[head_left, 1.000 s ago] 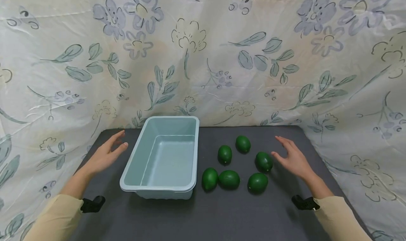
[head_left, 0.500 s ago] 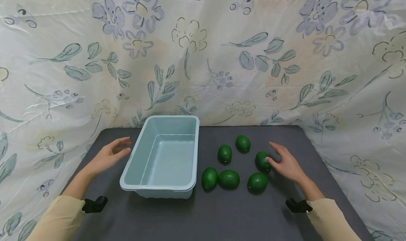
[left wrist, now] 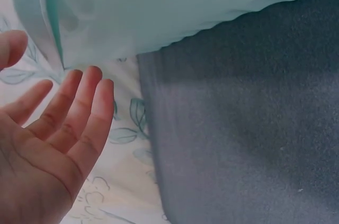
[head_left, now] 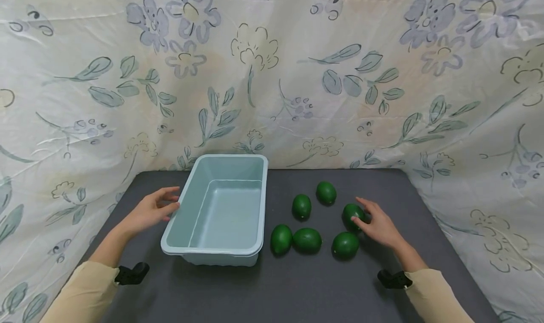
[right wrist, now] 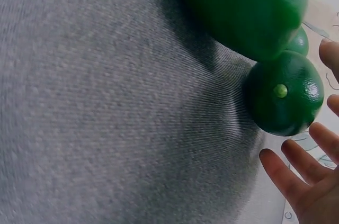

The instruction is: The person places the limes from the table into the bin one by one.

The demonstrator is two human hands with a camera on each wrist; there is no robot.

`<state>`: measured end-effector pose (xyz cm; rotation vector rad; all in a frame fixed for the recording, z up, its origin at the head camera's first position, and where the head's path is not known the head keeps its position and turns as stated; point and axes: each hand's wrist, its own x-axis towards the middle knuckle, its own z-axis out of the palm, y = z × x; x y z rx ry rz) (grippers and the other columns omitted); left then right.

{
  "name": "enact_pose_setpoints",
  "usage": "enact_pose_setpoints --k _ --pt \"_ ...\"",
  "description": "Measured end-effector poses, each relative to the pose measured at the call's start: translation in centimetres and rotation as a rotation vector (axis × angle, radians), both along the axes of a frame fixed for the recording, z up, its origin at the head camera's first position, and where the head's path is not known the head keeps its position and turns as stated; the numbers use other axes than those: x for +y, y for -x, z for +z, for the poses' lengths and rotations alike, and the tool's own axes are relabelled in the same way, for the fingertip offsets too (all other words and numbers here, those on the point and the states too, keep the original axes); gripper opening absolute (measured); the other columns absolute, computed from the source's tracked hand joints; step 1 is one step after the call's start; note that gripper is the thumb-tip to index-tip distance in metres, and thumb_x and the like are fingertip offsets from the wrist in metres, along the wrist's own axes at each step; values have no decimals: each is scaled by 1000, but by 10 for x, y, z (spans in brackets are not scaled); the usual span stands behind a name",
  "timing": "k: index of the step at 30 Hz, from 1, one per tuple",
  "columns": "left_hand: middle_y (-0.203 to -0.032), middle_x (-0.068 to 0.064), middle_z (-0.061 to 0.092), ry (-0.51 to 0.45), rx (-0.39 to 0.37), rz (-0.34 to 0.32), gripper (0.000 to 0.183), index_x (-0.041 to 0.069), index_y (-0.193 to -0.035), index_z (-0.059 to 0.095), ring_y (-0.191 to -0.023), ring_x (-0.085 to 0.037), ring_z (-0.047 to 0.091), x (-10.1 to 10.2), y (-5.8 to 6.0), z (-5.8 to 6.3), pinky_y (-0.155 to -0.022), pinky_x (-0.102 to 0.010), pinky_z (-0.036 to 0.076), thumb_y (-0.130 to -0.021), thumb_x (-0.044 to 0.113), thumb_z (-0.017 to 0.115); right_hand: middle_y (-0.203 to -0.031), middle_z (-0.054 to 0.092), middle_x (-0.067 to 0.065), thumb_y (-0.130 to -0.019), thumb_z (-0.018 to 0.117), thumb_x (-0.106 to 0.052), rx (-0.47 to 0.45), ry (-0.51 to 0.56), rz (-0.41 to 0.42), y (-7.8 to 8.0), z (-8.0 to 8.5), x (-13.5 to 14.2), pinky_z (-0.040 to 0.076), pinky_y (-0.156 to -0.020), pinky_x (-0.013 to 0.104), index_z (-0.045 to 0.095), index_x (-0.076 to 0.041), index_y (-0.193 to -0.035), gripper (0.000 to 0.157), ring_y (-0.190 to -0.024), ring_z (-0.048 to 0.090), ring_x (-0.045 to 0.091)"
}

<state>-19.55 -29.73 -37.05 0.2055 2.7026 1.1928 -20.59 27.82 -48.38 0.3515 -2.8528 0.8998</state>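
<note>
My left hand (head_left: 146, 213) is at the left rim of a pale blue plastic tub (head_left: 212, 252), fingers loosely bent; in the left wrist view the fingers (left wrist: 85, 97) lie beside the tub wall (left wrist: 143, 12), and contact is unclear. My right hand (head_left: 379, 226) reaches over the right-hand glossy green avocado (head_left: 351, 213), thumb on its near side and fingers beyond it. In the right wrist view that avocado (right wrist: 285, 96) shows a pale stem spot, and the spread fingers (right wrist: 302, 163) stand beside it without gripping. A larger-looking avocado (right wrist: 243, 7) is closer to that camera.
Several more avocados lie on the dark grey table (head_left: 297, 290): one in front (head_left: 345, 245), one at the back (head_left: 326, 193), one behind the left pair (head_left: 301, 207), and two side by side near the tub (head_left: 281, 240). A floral cloth (head_left: 272, 77) hangs behind and at both sides.
My right hand has moved left and nearer, from beside the right-hand avocado to around it. My left hand has moved right and down to the tub's rim. The tub and avocados stay put.
</note>
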Motion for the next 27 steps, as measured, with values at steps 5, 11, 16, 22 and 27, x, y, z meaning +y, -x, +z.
enact_pose_setpoints --k 5,11,16,22,27 --pt "-127 -27 44 16 -26 17 63 2 -142 27 -102 -33 56 5 2 1 -68 -34 52 -92 28 55 -131 40 27 -87 63 -30 -9 11 5 0 -4 -2 44 -83 54 38 -1 -138 63 -108 50 44" --pt "-115 -23 49 -1 -31 17 59 2 -141 29 -84 -23 56 9 2 2 -60 -32 48 -92 20 55 -130 42 26 -87 63 -29 -6 7 11 2 -6 -4 43 -83 53 39 -1 -137 62 -108 50 40" --pt "-110 -21 50 -8 -33 32 57 2 -141 30 -81 -22 55 11 1 2 -60 -34 48 -92 16 54 -128 44 26 -86 65 -26 0 -3 6 3 -8 -6 43 -81 52 41 -1 -136 61 -106 51 38" --pt "-109 -21 50 -21 -37 40 57 2 -141 29 -80 -22 54 10 2 0 -60 -37 49 -92 14 54 -125 46 27 -86 65 -23 -12 1 3 3 -8 -6 44 -79 52 41 -2 -136 60 -105 51 39" --pt "-107 -20 51 -25 -51 43 57 3 -141 29 -76 -21 54 12 3 2 -59 -35 48 -91 13 54 -125 46 26 -86 65 -26 -17 7 -1 4 -9 -5 43 -80 52 41 -2 -136 60 -105 51 39"
